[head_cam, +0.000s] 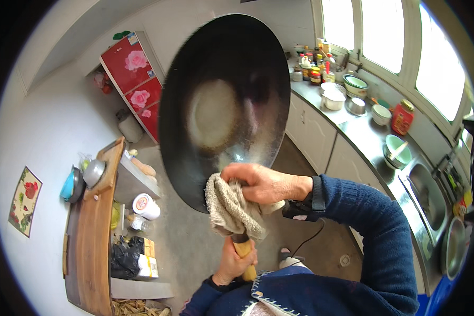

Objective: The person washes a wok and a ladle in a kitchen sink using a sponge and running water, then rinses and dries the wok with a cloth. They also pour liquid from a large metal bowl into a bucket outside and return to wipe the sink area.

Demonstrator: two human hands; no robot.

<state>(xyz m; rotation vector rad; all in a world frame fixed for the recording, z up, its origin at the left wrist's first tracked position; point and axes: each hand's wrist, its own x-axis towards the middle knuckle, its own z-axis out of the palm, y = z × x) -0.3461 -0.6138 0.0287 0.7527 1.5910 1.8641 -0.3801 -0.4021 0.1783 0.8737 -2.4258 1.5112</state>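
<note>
A large dark metal wok [221, 110] is held up in front of me, its inside facing me, with a pale worn patch in its middle. My left hand [237, 258] is closed around the wok's wooden handle [244, 252] at the lower centre. Above it, my right hand [260, 183] grips a beige towelling cloth [231, 205], which lies against the wok's near rim and the base of the handle. The fingers of the right hand are partly hidden by the folded cloth.
On the right, a steel counter [373, 166] carries bottles, bowls and a red jar [403, 117] beside a sink [426, 197]. A wooden table [89, 237] holding basins stands left; a red flowered refrigerator [130, 79] and gas cylinder [129, 126] stand behind. Boxes and bags lie near the table.
</note>
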